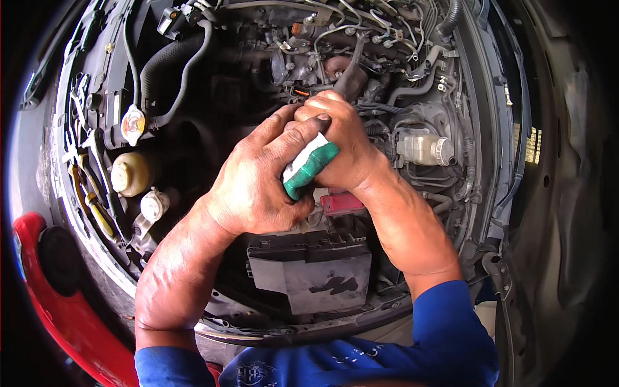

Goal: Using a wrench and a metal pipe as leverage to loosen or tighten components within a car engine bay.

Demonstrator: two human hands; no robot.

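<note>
Both my hands are together over the middle of an open engine bay. My left hand [258,174] is closed around a small green-and-white thing [308,169], smooth and creased. Its kind I cannot make out, since the fingers cover part of it. My right hand [338,138] is curled into a fist against the left fingers, just beyond the green-and-white thing. What the right hand grips, if anything, is hidden. Past its knuckles lies the engine [322,61], with metal pipes and a grey tapering part [353,74].
Below my hands sits a black box cover [316,274], beside a red part [342,204]. Tools, including a yellow-handled screwdriver [98,215], lie along the left edge near the radiator cap [133,125] and a pale reservoir [129,174]. A fluid reservoir [425,149] stands right.
</note>
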